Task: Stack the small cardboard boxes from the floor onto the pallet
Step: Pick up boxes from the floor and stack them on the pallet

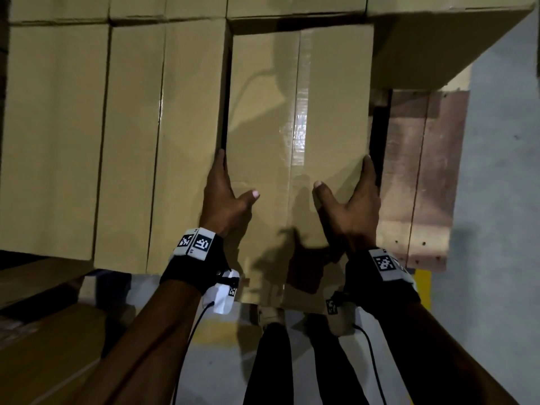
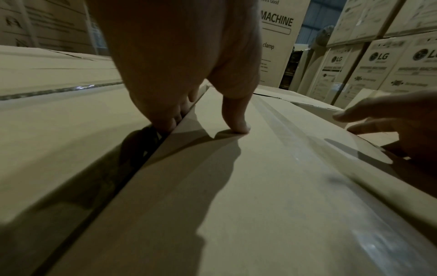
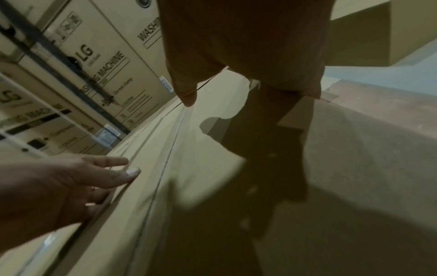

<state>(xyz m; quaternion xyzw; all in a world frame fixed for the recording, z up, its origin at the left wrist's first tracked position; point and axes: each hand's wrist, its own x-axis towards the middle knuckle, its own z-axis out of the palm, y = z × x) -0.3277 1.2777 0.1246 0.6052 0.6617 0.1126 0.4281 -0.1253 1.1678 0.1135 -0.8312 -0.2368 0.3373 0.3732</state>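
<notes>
A long brown cardboard box (image 1: 295,127) with clear tape down its top lies between my hands, next to a row of like boxes (image 1: 131,127) on the wooden pallet (image 1: 420,176). My left hand (image 1: 225,197) presses its left side, fingers straight in the narrow gap to the neighbouring box and thumb flat on top. My right hand (image 1: 350,206) presses the right side the same way. In the left wrist view the fingers (image 2: 170,119) reach down into the gap beside the box (image 2: 236,186). The box's near end overhangs the stack towards me.
More boxes (image 1: 292,7) stand behind the row, and a larger box (image 1: 438,48) at the back right. Bare pallet boards show to the right, then grey floor (image 1: 496,200) with a yellow line (image 1: 422,287). Tall washing machine cartons (image 2: 378,65) stand beyond. My legs (image 1: 271,361) are below.
</notes>
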